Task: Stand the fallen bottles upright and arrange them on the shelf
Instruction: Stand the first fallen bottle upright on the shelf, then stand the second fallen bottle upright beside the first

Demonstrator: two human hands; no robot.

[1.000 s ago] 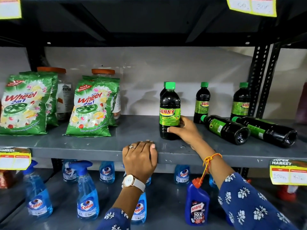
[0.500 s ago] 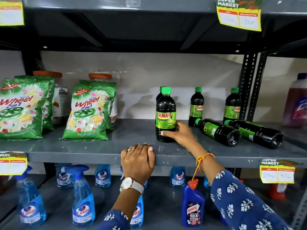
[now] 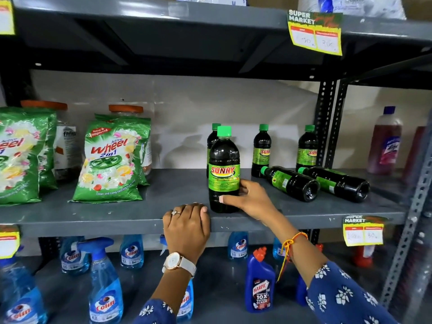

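Grey metal shelf [image 3: 117, 216]: right hand [image 3: 251, 198] is gripping an upright dark plastic green-capped bottle [image 3: 224, 169] low on its likely slippery, liquid-heavy body; left hand [image 3: 187, 226] is curling over the front edge, holding nothing.

Blue white-flowered sleeves [image 3: 339, 298], a white-strapped watch [image 3: 178, 263], a ring [image 3: 174, 212], an orange wrist thread [image 3: 289, 244].

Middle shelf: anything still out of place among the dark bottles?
Yes. Two bottles lie on their sides at the right of the shelf, caps toward the back, beside the upright ones. The right hand holds an upright front bottle.
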